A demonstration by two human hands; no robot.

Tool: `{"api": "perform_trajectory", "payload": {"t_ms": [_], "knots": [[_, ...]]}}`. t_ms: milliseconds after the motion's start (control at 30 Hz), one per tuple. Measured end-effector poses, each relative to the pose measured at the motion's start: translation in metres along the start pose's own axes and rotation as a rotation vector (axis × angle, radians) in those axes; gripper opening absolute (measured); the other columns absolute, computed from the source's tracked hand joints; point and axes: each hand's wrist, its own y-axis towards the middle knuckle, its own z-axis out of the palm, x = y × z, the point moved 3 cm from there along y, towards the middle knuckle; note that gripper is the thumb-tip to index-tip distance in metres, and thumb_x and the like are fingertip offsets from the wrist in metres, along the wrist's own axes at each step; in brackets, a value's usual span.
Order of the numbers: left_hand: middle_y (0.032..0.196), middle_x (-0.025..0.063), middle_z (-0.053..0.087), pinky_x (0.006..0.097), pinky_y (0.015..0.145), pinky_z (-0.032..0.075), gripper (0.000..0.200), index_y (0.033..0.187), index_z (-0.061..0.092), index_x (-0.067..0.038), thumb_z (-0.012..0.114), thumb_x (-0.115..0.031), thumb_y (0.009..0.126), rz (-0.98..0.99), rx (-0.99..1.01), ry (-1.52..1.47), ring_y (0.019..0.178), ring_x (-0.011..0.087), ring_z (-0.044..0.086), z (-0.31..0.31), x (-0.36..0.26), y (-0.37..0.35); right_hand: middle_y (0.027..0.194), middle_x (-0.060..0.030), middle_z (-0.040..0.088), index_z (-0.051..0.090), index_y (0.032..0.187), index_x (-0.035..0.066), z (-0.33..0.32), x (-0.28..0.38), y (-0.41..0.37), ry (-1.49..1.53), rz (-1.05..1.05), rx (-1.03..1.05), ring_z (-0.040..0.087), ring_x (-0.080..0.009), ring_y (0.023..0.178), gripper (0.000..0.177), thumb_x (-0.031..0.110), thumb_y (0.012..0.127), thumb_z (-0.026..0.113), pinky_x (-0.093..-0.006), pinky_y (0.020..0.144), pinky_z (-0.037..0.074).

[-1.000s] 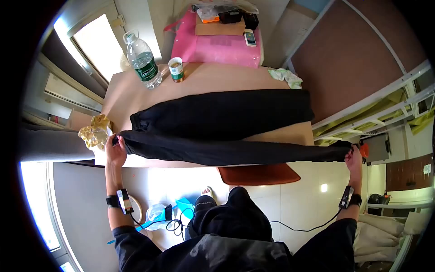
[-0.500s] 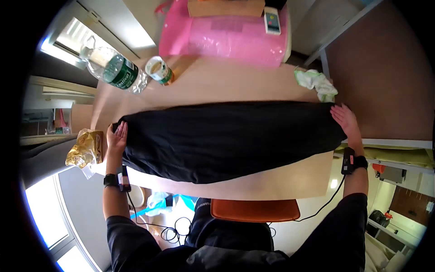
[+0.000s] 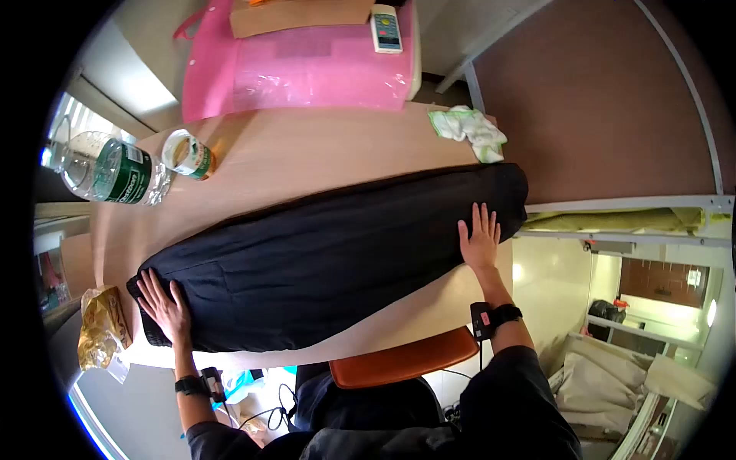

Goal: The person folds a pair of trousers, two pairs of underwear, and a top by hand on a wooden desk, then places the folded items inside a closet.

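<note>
A long black garment (image 3: 330, 253), which looks like folded trousers, lies across the desk, with a gathered, ribbed edge at its left end. Flat on that left end rests my left hand (image 3: 166, 310), its fingers spread and nothing in its grasp. My right hand (image 3: 481, 239) lies on the garment near its right end, palm down with the fingers stretched out. The cloth is fairly smooth, with light creases on the left part. Its lower edge bulges toward me near the desk's front edge.
On the desk (image 3: 307, 146) stand a large plastic bottle (image 3: 123, 172) and a paper cup (image 3: 188, 155). A white cloth with green trim (image 3: 469, 132) lies behind the garment. Farther back are a pink folder (image 3: 314, 77) and a remote (image 3: 386, 29). A gold packet (image 3: 102, 330) sits at left.
Both hands have moved inward from beyond the garment's ends onto its top. My view has shifted and turned, so the garment now slants up toward the right.
</note>
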Motion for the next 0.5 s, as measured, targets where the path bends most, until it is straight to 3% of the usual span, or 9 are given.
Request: {"api": "perform_trajectory", "payload": {"t_ms": [100,300,333,367,433,467,500], "knots": [[0.156,0.0081,0.022,0.0461,0.117,0.007,0.059,0.150,0.025,-0.010,0.034,-0.041,0.100,0.046,0.006,0.003,0.146,0.0256,0.013,0.011,0.029,-0.014,0.151,-0.0162,0.031,0.034,0.146,0.011,-0.007,0.000,-0.054,-0.001,-0.072,0.005,0.027,-0.0429,0.138,0.065,0.047,0.094,0.047,-0.0518,0.112,0.022],[0.156,0.0060,0.024,0.0471,0.117,0.006,0.058,0.149,0.027,-0.010,0.032,-0.042,0.101,0.188,0.037,-0.003,0.146,0.0244,0.013,0.029,0.061,-0.014,0.150,-0.0191,0.031,0.035,0.144,0.007,-0.019,-0.007,-0.143,0.093,-0.048,0.069,0.027,-0.0436,0.137,0.067,0.045,0.092,0.053,-0.0503,0.112,0.023],[0.156,0.0061,0.025,0.0475,0.117,0.006,0.058,0.149,0.027,-0.010,0.032,-0.042,0.101,0.188,0.055,-0.019,0.146,0.0245,0.013,0.033,0.065,-0.010,0.141,-0.0205,0.043,0.041,0.138,0.004,-0.034,-0.006,-0.147,0.163,-0.054,-0.003,0.039,-0.0395,0.131,0.060,0.036,0.091,0.059,-0.0463,0.108,0.032],[0.156,0.0062,0.025,0.0478,0.117,0.006,0.058,0.149,0.028,-0.010,0.032,-0.042,0.101,0.188,0.070,-0.036,0.146,0.0247,0.013,0.037,0.066,-0.006,0.141,-0.0205,0.043,0.041,0.138,0.004,-0.041,-0.016,-0.153,0.157,-0.024,-0.015,0.039,-0.0395,0.131,0.060,0.036,0.091,0.059,-0.0463,0.108,0.032],[0.154,0.0090,0.029,0.0485,0.116,0.010,0.057,0.147,0.031,-0.008,0.038,-0.041,0.100,0.171,0.094,-0.030,0.145,0.0268,0.016,0.039,0.065,-0.001,0.122,-0.0182,0.058,0.051,0.126,0.002,-0.052,-0.044,-0.171,0.510,0.280,-0.150,0.056,-0.0334,0.113,0.046,0.022,0.088,0.066,-0.0409,0.095,0.044],[0.151,0.0120,0.032,0.0487,0.116,0.014,0.055,0.144,0.034,-0.007,0.042,-0.036,0.099,0.139,0.025,-0.151,0.143,0.0292,0.021,0.045,0.067,0.001,0.104,-0.0144,0.064,0.056,0.114,0.001,-0.056,-0.061,-0.174,0.505,0.258,-0.330,0.062,-0.0298,0.094,0.034,0.012,0.085,0.068,-0.0377,0.082,0.050],[0.149,0.0150,0.035,0.0489,0.115,0.019,0.053,0.142,0.037,-0.005,0.047,-0.032,0.098,0.105,-0.042,-0.267,0.141,0.0317,0.026,0.052,0.067,-0.001,0.103,-0.0136,0.063,0.056,0.113,0.002,-0.054,-0.082,-0.177,0.581,0.320,-0.346,0.062,-0.0290,0.092,0.032,0.013,0.086,0.068,-0.0366,0.081,0.049]]}}
